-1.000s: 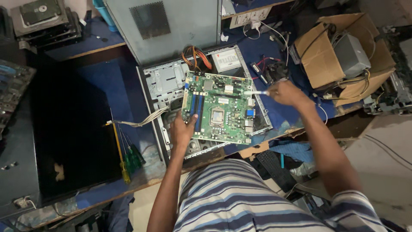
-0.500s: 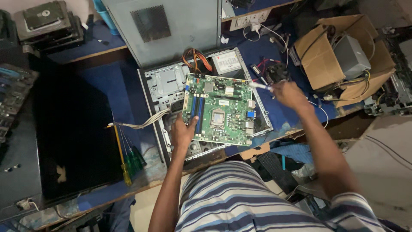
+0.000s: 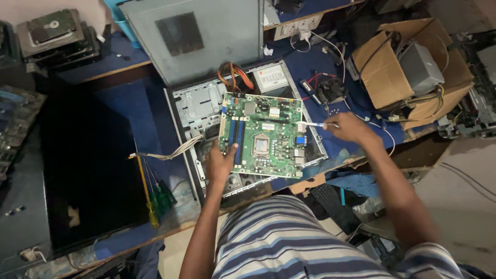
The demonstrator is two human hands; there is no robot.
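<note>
Blue-covered worktop, cluttered, seen from above in a dim repair room. An open grey computer case lies flat at centre, its removed side panel leaning behind it. A green motherboard sits over the case's right half, roughly level, its long axis running from the person toward the back of the worktop and its blue slots on the left. The left hand grips the board's near-left edge, thumb on top. The right hand pinches a slim white-tipped tool that points left and touches the board's right edge. Surrounding items: green-handled screwdrivers left of the case; a dark monitor lying flat farther left; a cardboard box holding a grey power supply at right; a loose cooling fan between box and case; stacked drives at the far left corner.
</note>
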